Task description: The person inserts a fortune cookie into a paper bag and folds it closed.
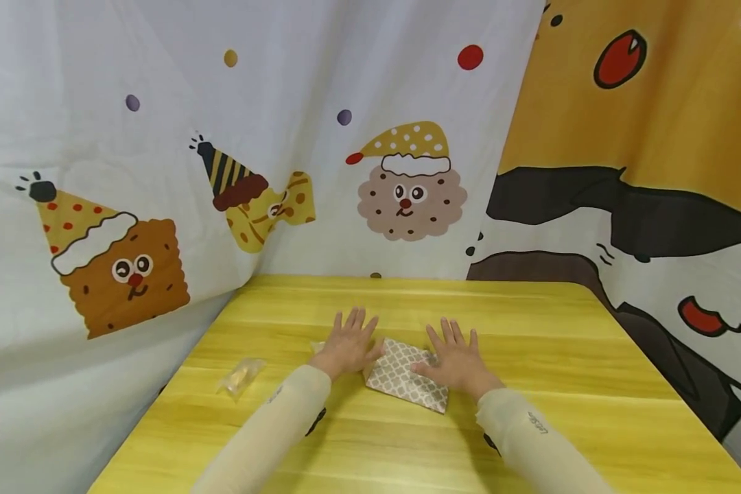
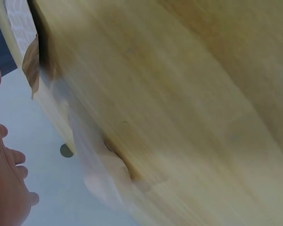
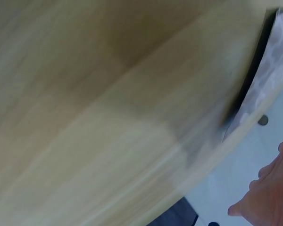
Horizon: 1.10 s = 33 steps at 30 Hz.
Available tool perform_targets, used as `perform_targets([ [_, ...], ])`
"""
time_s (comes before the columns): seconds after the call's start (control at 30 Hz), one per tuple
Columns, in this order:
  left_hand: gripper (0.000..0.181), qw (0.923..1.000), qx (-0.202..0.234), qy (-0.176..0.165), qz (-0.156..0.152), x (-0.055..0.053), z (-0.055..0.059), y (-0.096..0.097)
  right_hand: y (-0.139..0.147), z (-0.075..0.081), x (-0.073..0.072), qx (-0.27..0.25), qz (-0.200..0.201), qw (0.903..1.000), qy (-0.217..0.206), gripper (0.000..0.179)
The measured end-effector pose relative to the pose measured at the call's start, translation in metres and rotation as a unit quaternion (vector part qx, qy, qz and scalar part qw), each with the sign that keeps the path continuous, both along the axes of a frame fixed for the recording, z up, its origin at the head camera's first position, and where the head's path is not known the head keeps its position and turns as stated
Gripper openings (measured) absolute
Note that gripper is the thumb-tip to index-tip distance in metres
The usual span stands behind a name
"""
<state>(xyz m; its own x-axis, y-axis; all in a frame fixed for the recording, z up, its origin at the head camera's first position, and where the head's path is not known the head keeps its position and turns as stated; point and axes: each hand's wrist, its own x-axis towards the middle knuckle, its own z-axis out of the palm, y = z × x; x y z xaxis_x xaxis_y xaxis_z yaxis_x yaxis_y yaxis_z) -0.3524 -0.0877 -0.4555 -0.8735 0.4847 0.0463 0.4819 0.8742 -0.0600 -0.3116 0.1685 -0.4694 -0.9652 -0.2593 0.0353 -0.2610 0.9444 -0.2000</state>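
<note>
A flat packet (image 1: 401, 377) with a grey-and-white lattice pattern lies at a slant on the yellow wooden table. My left hand (image 1: 348, 344) is at its left end with fingers spread, the thumb reaching the packet's edge. Over the packet's right part is my right hand (image 1: 460, 360), its fingers straight and spread and its thumb across the pattern. In the left wrist view, a brown flap (image 2: 32, 68) shows at the packet's end, and thin clear plastic film (image 2: 96, 165) lies close by. The right wrist view shows the packet's side (image 3: 266, 77) beyond the tabletop.
A small crumpled clear plastic bag (image 1: 242, 377) lies on the table (image 1: 531, 439) left of my left arm. Behind the table hangs a white curtain (image 1: 309, 55) with cartoon figures, and an orange, black and white printed cloth (image 1: 673, 151) hangs at the right.
</note>
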Motion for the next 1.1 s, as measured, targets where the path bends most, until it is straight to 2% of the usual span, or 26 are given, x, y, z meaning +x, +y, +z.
perform_targets([
  [0.23, 0.078, 0.9998, -0.015, -0.009, -0.013, 0.003, -0.004, -0.002, -0.021, -0.011, 0.003, -0.005, 0.019, 0.9997, -0.013, 0.1],
  [0.5, 0.077, 0.998, -0.006, -0.047, -0.041, 0.004, -0.011, -0.004, -0.035, -0.017, 0.007, -0.005, 0.035, 0.9979, -0.054, 0.112],
  [0.73, 0.074, 0.9963, -0.019, -0.07, -0.047, 0.006, -0.016, -0.007, -0.027, -0.019, 0.006, -0.001, 0.051, 0.995, -0.085, 0.116],
  [1.0, 0.074, 0.992, -0.038, -0.108, -0.054, 0.016, -0.02, -0.011, -0.008, -0.02, 0.006, -0.047, 0.081, 0.9894, -0.111, 0.123],
  [1.1, 0.076, 0.9915, -0.044, -0.108, -0.057, 0.019, -0.02, -0.011, -0.004, -0.021, 0.006, -0.061, 0.086, 0.9878, -0.115, 0.124],
])
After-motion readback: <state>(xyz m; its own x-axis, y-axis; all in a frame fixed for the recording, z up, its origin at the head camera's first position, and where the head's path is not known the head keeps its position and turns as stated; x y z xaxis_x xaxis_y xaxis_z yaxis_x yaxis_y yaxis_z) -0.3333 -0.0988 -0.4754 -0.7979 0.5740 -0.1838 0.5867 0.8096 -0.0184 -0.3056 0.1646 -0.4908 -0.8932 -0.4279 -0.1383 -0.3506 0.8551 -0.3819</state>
